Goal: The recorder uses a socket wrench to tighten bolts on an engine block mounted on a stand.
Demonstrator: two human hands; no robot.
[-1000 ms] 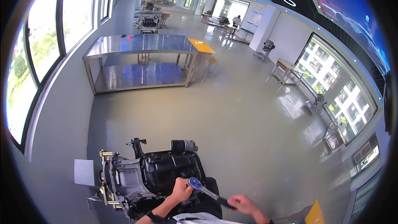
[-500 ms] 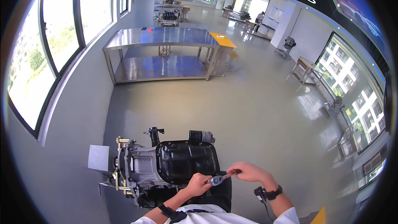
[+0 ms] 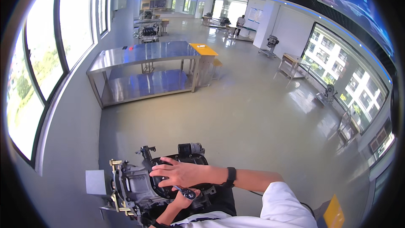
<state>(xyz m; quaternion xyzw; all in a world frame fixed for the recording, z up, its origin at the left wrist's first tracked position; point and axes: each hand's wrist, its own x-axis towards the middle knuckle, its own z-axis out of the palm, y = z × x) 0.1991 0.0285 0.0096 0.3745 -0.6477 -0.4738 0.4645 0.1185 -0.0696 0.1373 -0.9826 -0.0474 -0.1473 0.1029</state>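
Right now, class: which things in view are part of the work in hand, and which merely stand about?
In hand: engine, ratchet wrench, left hand, right hand.
Standing about: steel table, orange-topped stand, grey box.

A long steel bench with a lower shelf stands far left, beside tall windows. A yellow-topped stand touches its right end. Glossy grey floor fills the middle. Far off, more benches carry machinery, and a person stands at one. Small stands line the right windows.
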